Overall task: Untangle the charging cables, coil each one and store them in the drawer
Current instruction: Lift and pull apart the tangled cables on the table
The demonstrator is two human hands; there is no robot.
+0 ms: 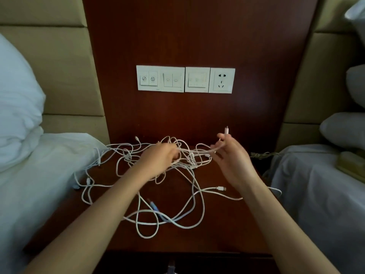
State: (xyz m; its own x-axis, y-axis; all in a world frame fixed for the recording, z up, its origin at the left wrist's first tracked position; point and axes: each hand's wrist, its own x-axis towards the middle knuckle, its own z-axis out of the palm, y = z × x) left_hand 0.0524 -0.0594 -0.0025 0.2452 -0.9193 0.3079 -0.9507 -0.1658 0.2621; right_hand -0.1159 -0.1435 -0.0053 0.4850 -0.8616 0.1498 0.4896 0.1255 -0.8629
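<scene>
The white charging cables (192,159) lie in one big messy heap on the dark wooden counter (227,230). Loops spread over most of the top, and some strands hang over the left edge onto the bed (39,184).

The left hand (160,161) is in the middle of the heap. It looks blurry, but its fingers are curled around a few strands.

The right hand (231,155) is held a little above the counter, near the back. Its thumb and first fingers pinch one cable just below its plug (226,132), and the plug sticks up out of the hand. The other fingers are loose. A strand runs between the two hands.

Another plug (221,188) lies flat on the counter by the right wrist.

On the wall behind are a row of switches (171,79) and a socket (222,81). A white pillow (17,95) sits on the left bed. A second bed (316,194) is on the right.
</scene>
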